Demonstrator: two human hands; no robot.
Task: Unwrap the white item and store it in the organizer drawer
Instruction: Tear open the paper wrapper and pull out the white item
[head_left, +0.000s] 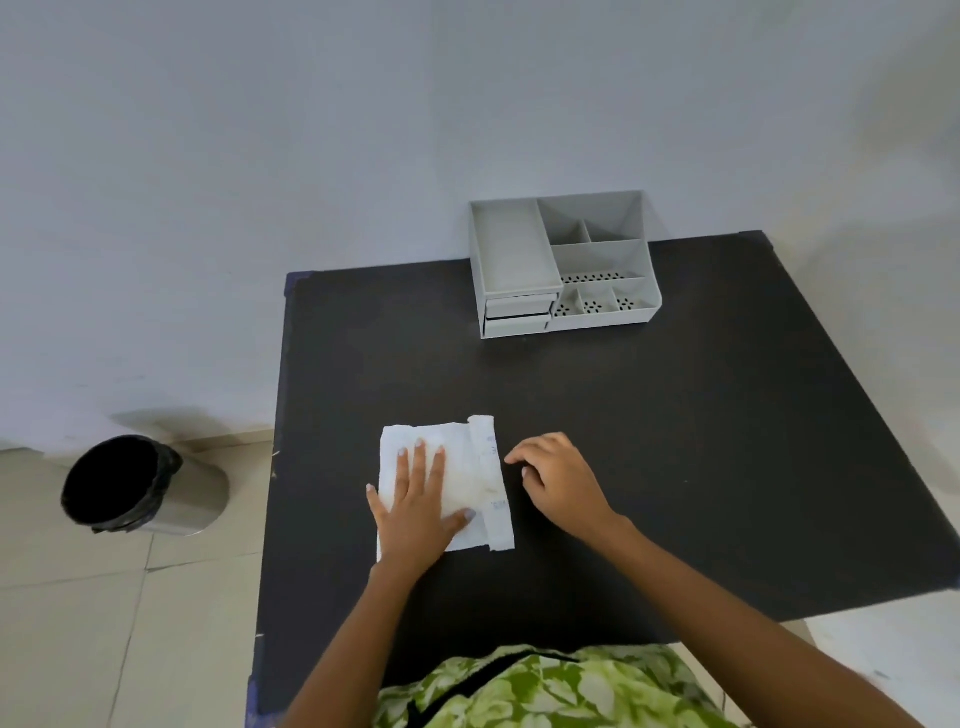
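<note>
A flat white wrapped item (467, 457) lies on the black table (675, 441), with a folded flap along its right edge. My left hand (418, 509) rests flat on top of it, fingers spread, pressing it down. Just to the right of that flap, my right hand (556, 480) hovers with its fingers curled and its fingertips near the edge, holding nothing. The grey organizer (561, 260) stands at the far edge of the table, with two small drawers (517, 314) at its front left; both look pushed in.
A steel bin (140, 486) with a black liner stands on the tiled floor left of the table. A plain wall rises behind the organizer. My green patterned clothing shows at the bottom edge.
</note>
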